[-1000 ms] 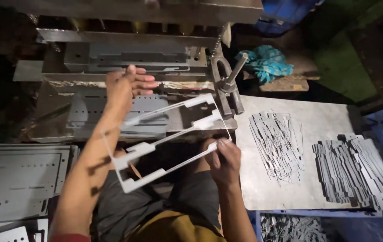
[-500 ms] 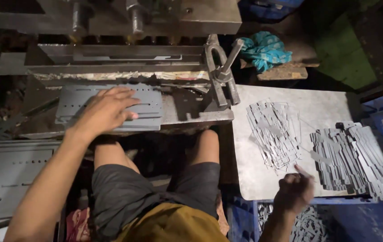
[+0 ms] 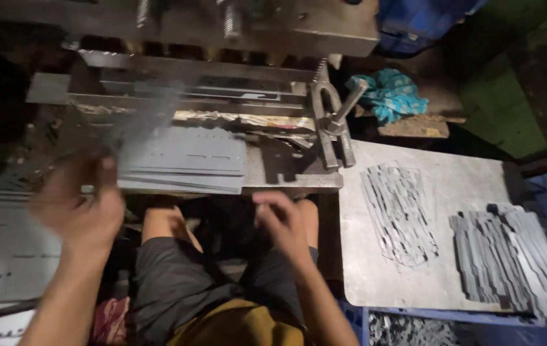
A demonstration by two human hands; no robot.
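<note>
At bench front: left hand (image 3: 78, 205) blurred, fingers curled gripping a thin grey perforated metal sheet (image 3: 129, 118) tilted above the flat grey sheet stack (image 3: 180, 160). Right hand (image 3: 281, 221) half-open, empty, near bench (image 3: 293, 179) edge.

Sheet stack (image 3: 184, 160) on press bed: flat grey, rows of small dark punched holes. Thin strips (image 3: 398, 211) on side table (image 3: 472, 192): dark grey, streaky against pale grey top. Profiled blanks (image 3: 510, 256): mid grey, lighter edges. Rag (image 3: 389, 95): teal, patterned. Crate (image 3: 414, 320): blue. Shorts (image 3: 177, 282): dark grey. Shirt (image 3: 241, 327): mustard.
</note>
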